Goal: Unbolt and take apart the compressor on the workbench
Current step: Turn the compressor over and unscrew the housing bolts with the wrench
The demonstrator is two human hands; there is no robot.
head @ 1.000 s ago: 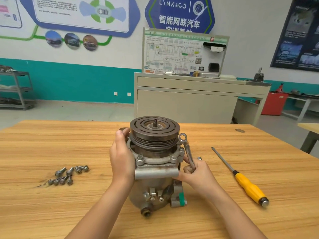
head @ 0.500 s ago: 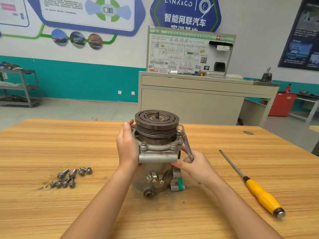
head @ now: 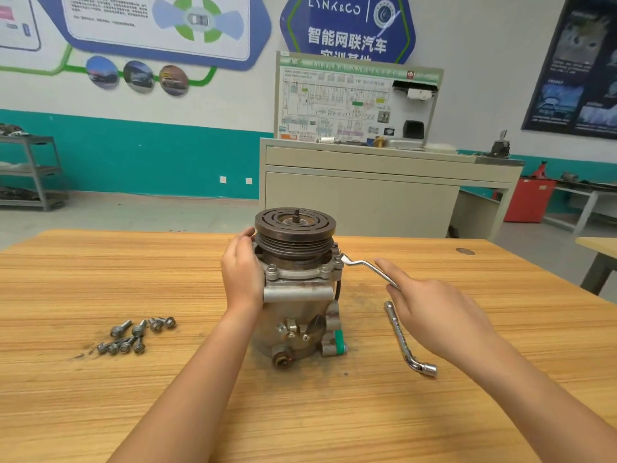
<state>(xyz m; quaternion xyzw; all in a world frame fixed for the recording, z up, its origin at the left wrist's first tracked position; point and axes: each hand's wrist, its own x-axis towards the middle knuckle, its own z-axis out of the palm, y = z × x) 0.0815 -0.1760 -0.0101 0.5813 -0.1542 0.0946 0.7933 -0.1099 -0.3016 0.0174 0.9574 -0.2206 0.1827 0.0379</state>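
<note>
Our bent silver ring spanner (head: 370, 268) has swung out to the right, likely a loosening turn. Our right hand (head: 430, 305) pushes it with straight fingers. Our left hand (head: 242, 279) clasps the upright grey metal compressor (head: 295, 299), mid-way along the wooden workbench (head: 133, 279).

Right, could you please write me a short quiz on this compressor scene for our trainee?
1. True or false: the left hand holds the silver offset ring spanner.
2. The loose grey bolts lie where, relative to the upright grey metal compressor? A left, B right, C behind.
3. Which untouched tool lies beside the right hand?
Key: 1 false, it grips the compressor; the right hand presses the spanner. 2 A. 3 the chrome L-shaped socket wrench.
</note>
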